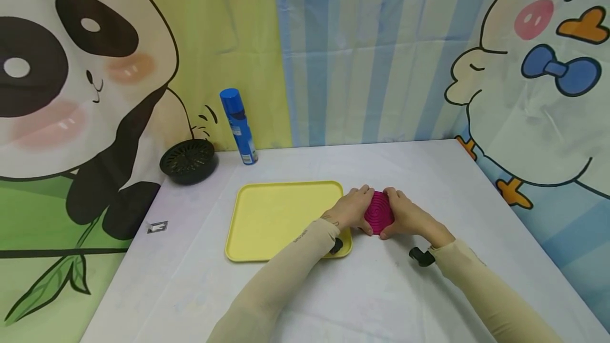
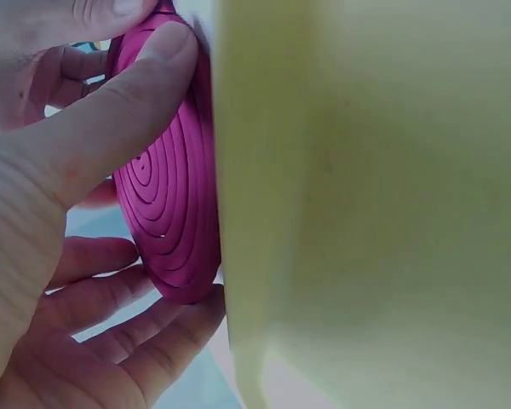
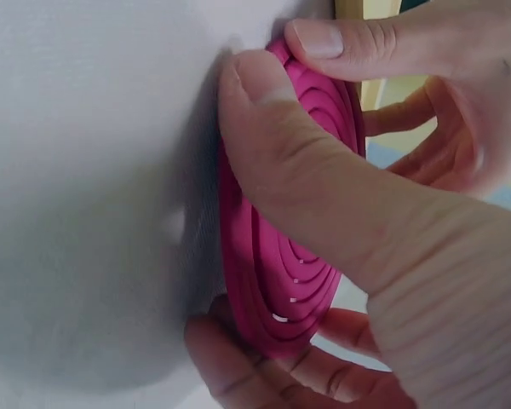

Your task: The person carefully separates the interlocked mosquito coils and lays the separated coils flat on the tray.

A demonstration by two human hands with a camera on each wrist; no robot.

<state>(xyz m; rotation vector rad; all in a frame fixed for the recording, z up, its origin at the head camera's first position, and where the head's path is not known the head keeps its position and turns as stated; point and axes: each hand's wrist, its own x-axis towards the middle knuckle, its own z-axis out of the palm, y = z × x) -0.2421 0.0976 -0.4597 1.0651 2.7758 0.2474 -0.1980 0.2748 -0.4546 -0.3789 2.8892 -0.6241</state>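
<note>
A magenta round disc with concentric grooves on its face is held between both hands, just right of the yellow tray. My left hand grips its left side, thumb laid over the near rim and fingers around the outer edge. From the right, my right hand grips the opposite side the same way, its thumb across the rim. In the right wrist view the disc stands close over the white tabletop. The left forearm passes over the tray's lower right corner.
Behind the tray, a blue can with a blue cap stands near the table's back edge. To its left sits a black round bowl with a slotted pattern inside. A small metallic label lies near the left edge of the white table.
</note>
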